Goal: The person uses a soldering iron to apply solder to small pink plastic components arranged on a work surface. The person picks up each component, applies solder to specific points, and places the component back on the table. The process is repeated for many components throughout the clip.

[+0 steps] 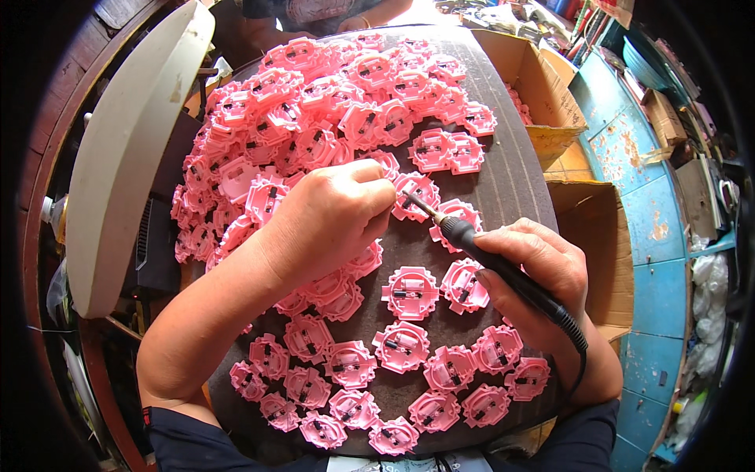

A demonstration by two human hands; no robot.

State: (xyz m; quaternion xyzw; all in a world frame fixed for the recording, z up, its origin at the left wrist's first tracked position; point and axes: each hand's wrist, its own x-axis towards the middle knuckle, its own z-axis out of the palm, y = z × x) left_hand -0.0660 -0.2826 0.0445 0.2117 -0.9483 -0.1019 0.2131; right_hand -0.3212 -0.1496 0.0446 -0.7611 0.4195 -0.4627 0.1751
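My right hand [546, 256] is closed around the black handle of a soldering iron [458, 233], its cable running down past my wrist. The iron's metal tip points up and left, at a pink plastic housing [417, 193] with small dark parts inside. Beside that housing my left hand [346, 198] is pinched; its fingertips are turned away, so what they hold is hidden. Another pink housing [458, 220] lies partly under the iron. Nearer me, several housings such as this one [410, 293] lie spaced apart on the dark table [511, 169].
A heap of pink housings [314, 94] covers the far left of the table. On the right stand two cardboard boxes [543, 86], the farther one with pink pieces in it, before blue cabinets [659, 299]. A large pale panel [130, 165] rises at left. Another person's arm [381, 14] shows at the far side.
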